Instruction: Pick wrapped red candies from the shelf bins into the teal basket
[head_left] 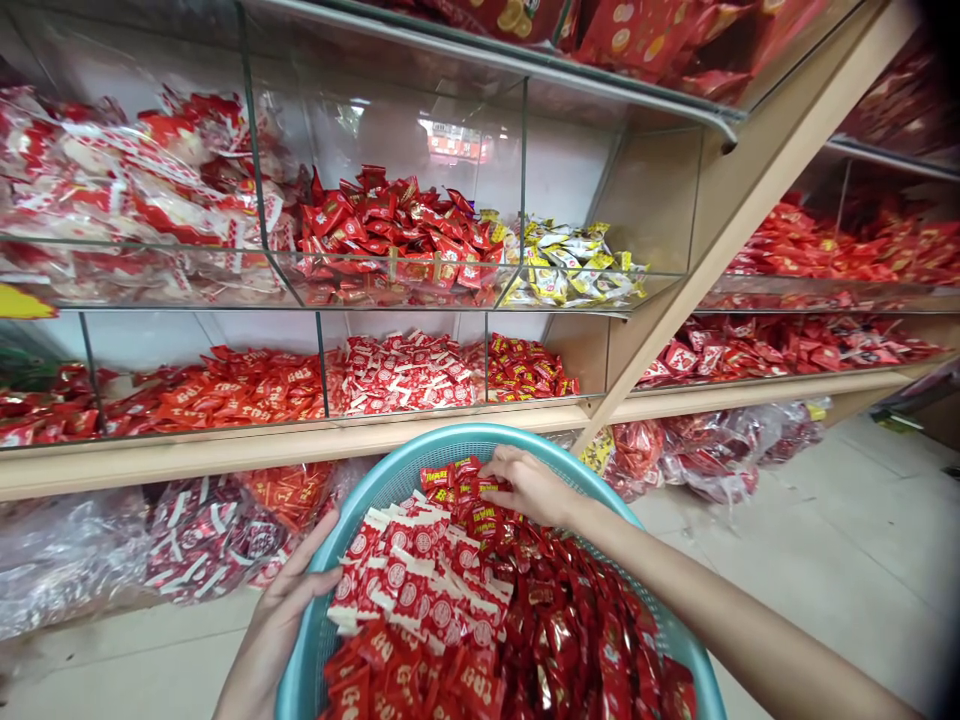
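A teal plastic basket point(450, 434) holds wrapped candies sorted in patches of different wrappers. My left hand point(274, 615) grips the basket's left rim, thumb on the inner edge and fingers outside. Inside the far end, my right hand point(532, 487) has curled fingers at red candies with yellow lettering point(482, 517); the fingertips are partly hidden among them. White-and-red candies point(409, 575) lie at the left of the basket. Shiny dark red candies point(566, 640) fill the right side, and orange-red packets point(405, 680) lie at the near left.
Ahead stand shelves with clear-fronted compartments of candies, including white-and-red ones point(409, 375) and yellow-and-white ones point(570, 262). A slanting wooden upright point(720, 200) divides the shelving. Plastic bags of candies point(217, 535) sit under the bottom shelf on the tiled floor point(817, 560).
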